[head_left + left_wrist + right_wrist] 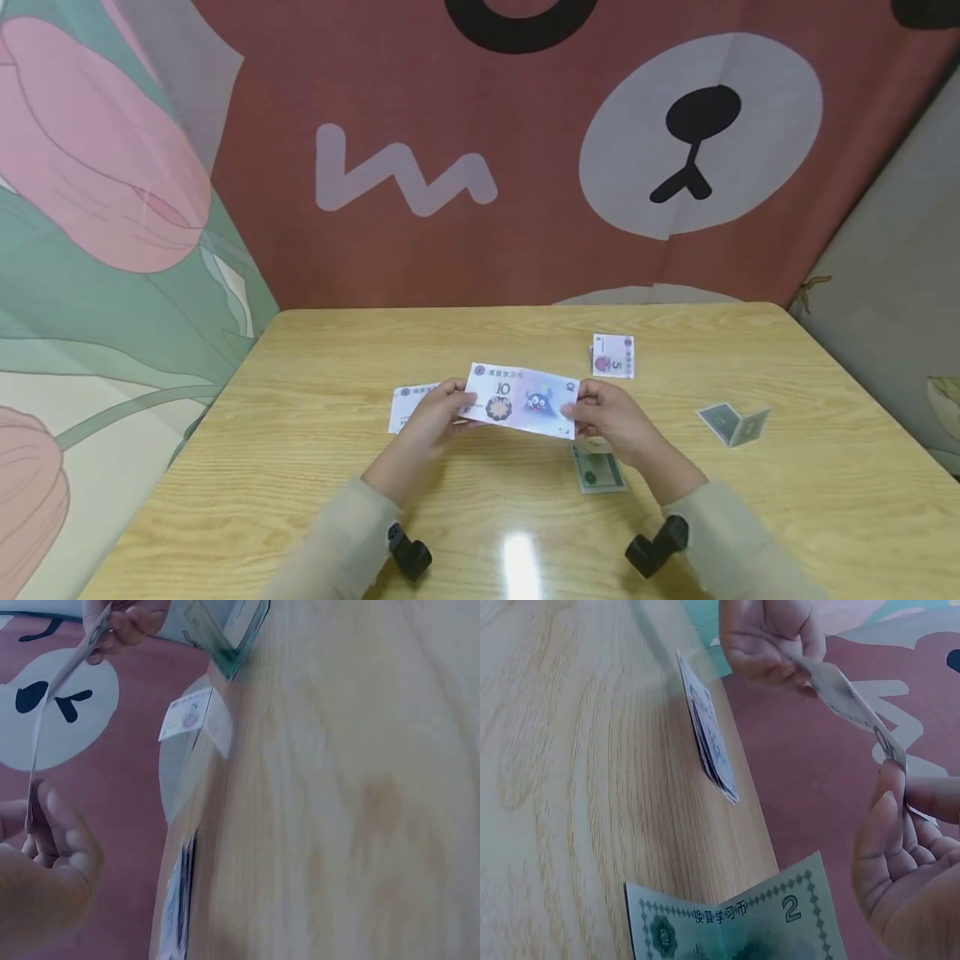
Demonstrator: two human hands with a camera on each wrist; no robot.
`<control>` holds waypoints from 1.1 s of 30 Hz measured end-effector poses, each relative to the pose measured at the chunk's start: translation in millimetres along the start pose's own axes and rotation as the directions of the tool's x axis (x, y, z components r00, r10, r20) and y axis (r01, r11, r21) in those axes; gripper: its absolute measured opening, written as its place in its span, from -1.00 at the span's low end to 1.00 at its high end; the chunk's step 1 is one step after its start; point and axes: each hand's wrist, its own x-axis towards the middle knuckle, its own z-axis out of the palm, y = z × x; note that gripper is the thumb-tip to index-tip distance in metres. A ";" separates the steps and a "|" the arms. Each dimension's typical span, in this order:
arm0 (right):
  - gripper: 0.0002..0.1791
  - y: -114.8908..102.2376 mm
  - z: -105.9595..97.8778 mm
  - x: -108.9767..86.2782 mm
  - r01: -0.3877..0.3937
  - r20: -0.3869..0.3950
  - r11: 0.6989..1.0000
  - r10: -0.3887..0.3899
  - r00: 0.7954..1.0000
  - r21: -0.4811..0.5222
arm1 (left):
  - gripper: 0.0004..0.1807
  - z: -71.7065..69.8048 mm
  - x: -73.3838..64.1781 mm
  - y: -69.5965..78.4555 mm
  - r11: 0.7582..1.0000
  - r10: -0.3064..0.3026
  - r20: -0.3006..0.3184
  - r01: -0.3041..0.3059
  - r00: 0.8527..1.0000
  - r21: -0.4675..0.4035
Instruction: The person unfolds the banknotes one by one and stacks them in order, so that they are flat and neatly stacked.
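Note:
A play banknote (pixel 521 400) marked 10 is stretched between both hands above the table. My left hand (pixel 435 415) pinches its left end between thumb and fingers. At the other end, my right hand (pixel 611 417) pinches the note near its edge. In the right wrist view the held note (pixel 847 701) appears nearly edge-on with a slight bend. Behind the left hand lies a white stack of notes (pixel 405 407), partly hidden. Below the right hand stands a folded green note (pixel 600 471), which shows a 2 in the right wrist view.
A folded note (pixel 613 357) marked 5 is at the back of the wooden table (pixel 315 467). Farther right, a folded grey-green note (pixel 733 425) stands partly open. A curtain (pixel 525 250) with a bear print hangs behind the table's far edge.

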 end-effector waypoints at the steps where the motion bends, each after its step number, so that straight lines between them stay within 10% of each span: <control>1: -0.81 -0.1 0.5 1.5 -0.006 0.006 1.000 0.006 1.000 -0.012 | -0.80 -3.2 -0.6 1.5 1.000 -0.006 0.008 0.006 1.000 0.021; 15: -0.87 -2.6 15.6 24.5 -0.018 0.000 0.994 0.018 1.000 -0.107 | -0.91 -32.8 -1.3 13.7 0.975 0.027 -0.080 -0.009 0.996 0.221; 33: -0.90 3.5 41.2 58.7 -0.049 -0.188 0.992 0.026 0.982 -0.116 | -0.96 -53.1 0.8 17.3 0.966 0.034 -0.198 0.019 0.980 0.258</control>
